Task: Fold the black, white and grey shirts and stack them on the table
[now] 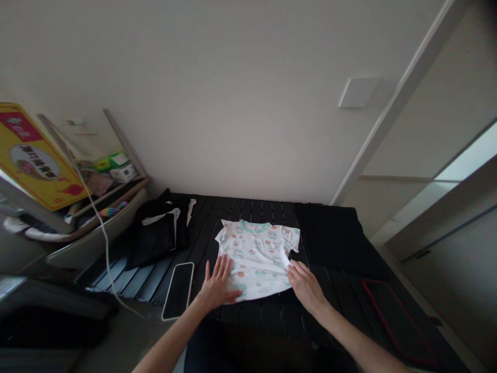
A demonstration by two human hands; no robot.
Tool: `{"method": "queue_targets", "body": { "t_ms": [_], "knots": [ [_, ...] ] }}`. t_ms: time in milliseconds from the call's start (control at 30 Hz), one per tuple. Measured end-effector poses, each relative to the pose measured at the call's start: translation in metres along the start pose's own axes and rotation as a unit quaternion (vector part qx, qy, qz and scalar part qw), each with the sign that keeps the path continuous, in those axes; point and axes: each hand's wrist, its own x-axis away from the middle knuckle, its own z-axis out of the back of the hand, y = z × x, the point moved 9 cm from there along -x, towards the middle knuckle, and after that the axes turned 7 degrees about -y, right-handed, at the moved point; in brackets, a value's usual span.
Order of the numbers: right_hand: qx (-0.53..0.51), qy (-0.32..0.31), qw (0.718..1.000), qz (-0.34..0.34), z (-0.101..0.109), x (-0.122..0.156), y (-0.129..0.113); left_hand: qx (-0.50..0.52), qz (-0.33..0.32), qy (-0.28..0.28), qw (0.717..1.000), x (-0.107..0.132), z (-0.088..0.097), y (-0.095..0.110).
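1. Black slatted platform (248, 212): extends from the wall toward the person. A dark cloth (334, 238) lies at its far right.
2. White short-sleeved T-shirt (256, 259), with orange and teal print: centred on the slats directly before the person. It lies spread flat, sleeves out to both sides, with no fold across the body; only a small crease shows near the right hand. The long axis runs collar to hem, almost straight ahead, with the collar toward the wall and the hem toward the person.
3. Black garment with white trim (159, 238): left of the T-shirt, well bunched.
4. Left hand (217, 284): open, fingers spread wide, flat on the T-shirt's lower left.
5. Right hand (306, 287): fingers narrowly together at the T-shirt's lower right edge; any pinch cannot be told.
6. Smartphone (177, 291): just left of the left hand.
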Motion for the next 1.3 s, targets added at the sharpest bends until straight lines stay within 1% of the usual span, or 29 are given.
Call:
{"method": "queue_targets", "body": {
  "t_ms": [33,67,133,167,200,267,367,400,433,467,533,600,633,700,767,867,900,1000,1100,1200,1300],
  "knots": [
    [0.002,-0.010,1.000,-0.002,0.004,-0.001,0.007,0.004,-0.011,-0.002,1.000,0.001,-0.002,0.008],
    [-0.004,-0.038,0.999,0.000,0.004,0.000,0.012,0.008,-0.020,-0.007,1.000,0.002,-0.004,0.015],
    [-0.034,-0.129,0.991,0.028,-0.002,0.004,0.016,0.015,-0.026,-0.018,0.999,0.005,-0.007,0.020],
    [-0.053,-0.176,0.982,0.047,-0.005,0.008,0.014,0.017,-0.020,-0.022,0.999,0.006,-0.006,0.019],
    [-0.072,-0.215,0.972,0.063,-0.007,0.014,0.011,0.018,-0.010,-0.028,0.999,0.007,-0.005,0.014],
    [-0.101,-0.264,0.957,0.070,-0.007,0.021,0.006,0.021,0.021,-0.047,0.998,0.011,-0.002,-0.001],
    [-0.134,-0.303,0.943,0.019,-0.004,0.020,0.004,0.037,0.050,-0.079,0.995,0.015,0.006,-0.021],
    [-0.142,-0.301,0.943,-0.001,-0.003,0.015,0.003,0.043,0.056,-0.076,0.995,0.014,0.012,-0.025],
    [-0.147,-0.283,0.948,-0.017,-0.001,0.009,0.003,0.048,0.065,-0.062,0.995,0.011,0.018,-0.029],
    [-0.149,-0.250,0.956,-0.032,0.002,0.001,0.002,0.054,0.081,-0.040,0.994,0.006,0.025,-0.034],
    [-0.146,-0.159,0.975,-0.049,0.006,-0.015,-0.001,0.063,0.129,0.011,0.990,-0.007,0.037,-0.044],
    [-0.141,-0.086,0.985,-0.056,0.001,-0.025,-0.006,0.071,0.182,0.041,0.980,-0.026,0.042,-0.056],
    [-0.138,-0.067,0.987,-0.057,-0.006,-0.027,-0.010,0.076,0.202,0.043,0.975,-0.036,0.041,-0.061],
    [-0.133,-0.058,0.988,-0.060,-0.024,-0.029,-0.016,0.086,0.229,0.029,0.969,-0.056,0.033,-0.071],
    [-0.128,-0.054,0.988,-0.069,-0.039,-0.027,-0.018,0.098,0.242,0.000,0.965,-0.071,0.023,-0.080],
    [-0.115,-0.029,0.989,-0.087,-0.048,-0.020,-0.013,0.105,0.240,-0.031,0.965,-0.080,0.009,-0.088],
    [-0.111,-0.021,0.989,-0.095,-0.049,-0.017,-0.008,0.099,0.230,-0.028,0.968,-0.080,0.008,-0.089],
    [-0.097,-0.012,0.986,-0.131,-0.053,-0.007,0.011,0.060,0.213,0.006,0.975,-0.074,0.011,-0.089],
    [-0.083,-0.014,0.981,-0.174,-0.057,0.003,0.031,0.042,0.252,0.026,0.966,-0.063,0.013,-0.094],
    [-0.075,-0.019,0.979,-0.190,-0.061,0.010,0.041,0.067,0.280,0.037,0.957,-0.058,0.013,-0.096],
    [-0.072,-0.017,0.979,-0.191,-0.064,0.013,0.041,0.125,0.289,0.050,0.948,-0.062,0.017,-0.093]
  ]
}}
